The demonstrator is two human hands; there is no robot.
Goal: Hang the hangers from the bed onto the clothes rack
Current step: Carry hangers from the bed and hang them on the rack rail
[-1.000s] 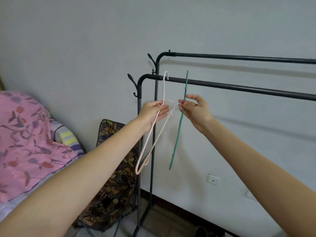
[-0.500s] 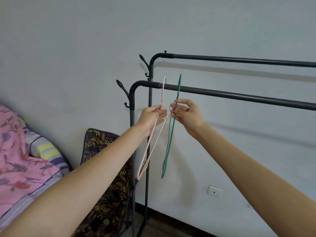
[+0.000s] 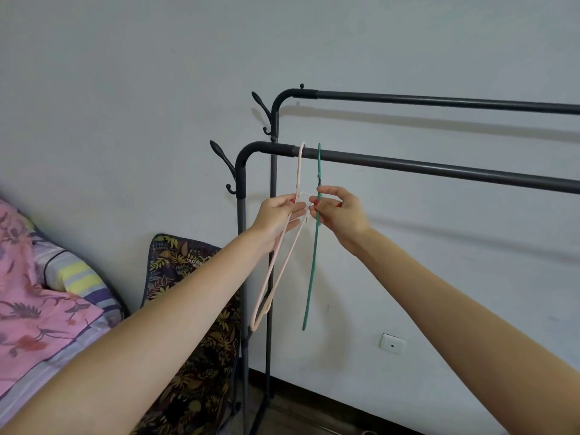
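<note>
A black clothes rack [image 3: 439, 167] with two horizontal bars stands against the wall. A pale pink hanger [image 3: 276, 271] has its hook over the near bar, close to the left corner. My left hand [image 3: 279, 215] pinches it just below the hook. Right beside it a green hanger [image 3: 312, 271], seen edge-on, has its hook at the same bar. My right hand [image 3: 337, 211] pinches the green hanger near its neck. Both hangers dangle below my hands.
The bed [image 3: 37, 309] with a pink floral cover and a striped pillow [image 3: 72, 274] lies at the left. A dark leaf-patterned bag [image 3: 194, 340] leans at the rack's foot. A wall socket [image 3: 392, 343] sits low on the wall. Coat hooks [image 3: 224, 164] stick out from the rack's posts.
Both hands have brought the hangers up to the near bar, and the two hooks now sit on it. The view has shifted right, showing less of the bed.
</note>
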